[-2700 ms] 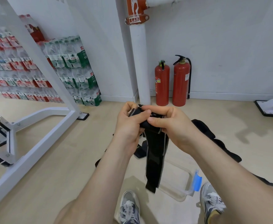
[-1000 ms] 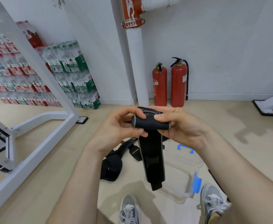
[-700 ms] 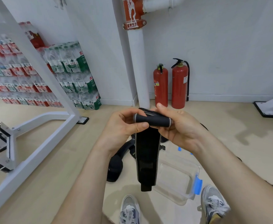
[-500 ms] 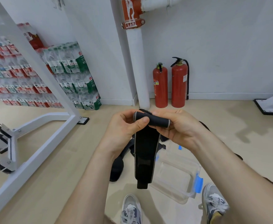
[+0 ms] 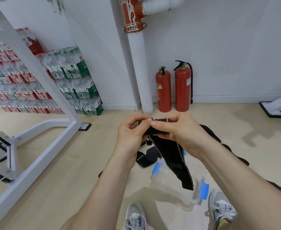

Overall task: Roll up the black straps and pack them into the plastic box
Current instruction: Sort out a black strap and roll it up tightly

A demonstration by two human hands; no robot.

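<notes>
Strap half rolled above the box

Hands meet above the far side of the plastic box (image 5: 166,185), which sits open on the floor (image 5: 70,163) with a blue clip (image 5: 204,190) on its near right end and another (image 5: 156,168) on its far left end. The left hand (image 5: 131,135) has its fingers curled round the left end of the rolled part (image 5: 154,129) of a black strap (image 5: 171,156), thumb pressed on top. The right hand (image 5: 183,131) pinches the right end of the same roll between thumb and curled fingers. From the roll, the loose length of the strap hangs down and slants to the right, with its free end showing over the box's open top. Whether that end touches the box cannot be told.

Just beyond the box's far left corner, a second black strap (image 5: 147,157) with white lettering lies bunched on the floor. More black straps (image 5: 209,133) lie beyond the box to the right, partly hidden by the right forearm.

Two grey shoes stand on the near side of the box, one (image 5: 134,216) to its left and one (image 5: 221,211) just beside its right end. Well beyond the box, two red fire extinguishers (image 5: 163,90) stand against the wall next to a white pipe (image 5: 142,72). Far to the left of the box are stacked packs of water bottles (image 5: 73,80) and a white metal frame (image 5: 36,130).
</notes>
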